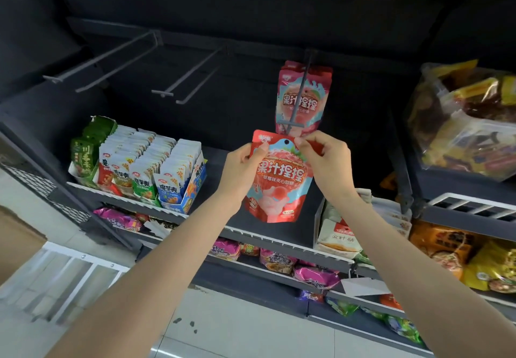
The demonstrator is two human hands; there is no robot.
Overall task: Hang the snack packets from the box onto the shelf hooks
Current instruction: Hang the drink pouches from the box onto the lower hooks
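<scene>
Pale floor tiles (245, 327) fill the bottom of my view, nearest to me, with a white rack (83, 271) lying to the lower left of the packet (279, 179) I hold. I use that packet as my marker. Both my forearms reach up from the bottom edge toward it.

My left hand (241, 167) grips the packet's upper left corner, thumb curled over the front and fingers behind. My right hand (325, 159) pinches the upper right corner between thumb and fingertips. So both hands are closed on it and it hangs upright between them, in front of the dark shelf (217, 167).

It is a red pouch with a pale blue band, a pink fruit picture, large yellow-white lettering and a small round hole at the top centre. Its lower edge bulges slightly.

Left of the packet, on the shelf, stand cartons (145, 167) of small sachets in rows. Below it, lower shelves hold purple and green bags (279, 260). To its lower right sits a white box (340, 232) of pale packs.

Just above the packet, the tip of a hook (293, 123) sits close over its top edge; I cannot tell whether they touch. A second pouch (303, 98) of the same design already hangs further back on that hook. Up and left of the packet, two bare hooks (178, 78) stick out from the black back panel (223, 3). Far right hang clear bags (469, 123) of mixed snacks.
</scene>
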